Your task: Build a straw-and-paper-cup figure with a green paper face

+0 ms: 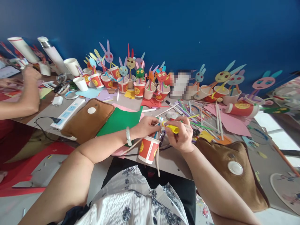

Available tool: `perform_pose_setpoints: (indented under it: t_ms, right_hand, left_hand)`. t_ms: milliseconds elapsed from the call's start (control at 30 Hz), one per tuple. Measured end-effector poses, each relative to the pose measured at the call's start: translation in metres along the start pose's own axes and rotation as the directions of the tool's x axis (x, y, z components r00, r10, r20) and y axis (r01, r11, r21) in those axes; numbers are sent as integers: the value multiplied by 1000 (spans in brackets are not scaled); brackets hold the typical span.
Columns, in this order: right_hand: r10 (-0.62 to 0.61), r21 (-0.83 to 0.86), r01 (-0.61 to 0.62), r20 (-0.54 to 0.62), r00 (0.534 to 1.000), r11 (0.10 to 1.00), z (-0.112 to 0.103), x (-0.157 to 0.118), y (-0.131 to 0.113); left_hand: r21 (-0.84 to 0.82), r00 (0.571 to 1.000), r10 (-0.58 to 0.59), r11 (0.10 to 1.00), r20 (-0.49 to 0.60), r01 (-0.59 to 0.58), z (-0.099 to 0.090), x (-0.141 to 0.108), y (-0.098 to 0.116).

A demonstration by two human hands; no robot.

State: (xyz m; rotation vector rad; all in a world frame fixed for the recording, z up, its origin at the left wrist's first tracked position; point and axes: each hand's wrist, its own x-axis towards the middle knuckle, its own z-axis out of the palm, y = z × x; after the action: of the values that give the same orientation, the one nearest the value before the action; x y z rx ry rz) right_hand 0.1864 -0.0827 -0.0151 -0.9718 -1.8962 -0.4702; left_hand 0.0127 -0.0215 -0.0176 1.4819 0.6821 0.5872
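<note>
Near the table's front edge stands a red and white paper cup with a yellow emblem, slightly tilted. Just above its rim, my left hand pinches the upper part of a thin blue strip that rises from the cup. My right hand is closed around a yellow tube, which looks like a glue stick. The tube's narrow end points left, close to the left fingertips and a small whitish piece. Whether the tube touches it I cannot tell. A pale stick leans beside the cup.
Several paper-cup rabbit figures line the blue wall. Coloured sticks and pens lie behind my right hand. Brown cushions flank me, with green paper and a power strip at left. Another person's arm reaches in far left.
</note>
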Motion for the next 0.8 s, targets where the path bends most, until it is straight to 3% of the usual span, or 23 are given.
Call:
perform_pose_setpoints:
  t_ms: [567,800]
  right_hand:
    - [18,-62,-20,-33,999,998,0,1,-2]
    - [-27,-16,27,-9,1000,1000,2,0,-2]
  left_hand:
    - [-29,1000,-12,999,24,12,2,-1,3]
    - [2,1000,-7,1000,15,7,-2,0,2]
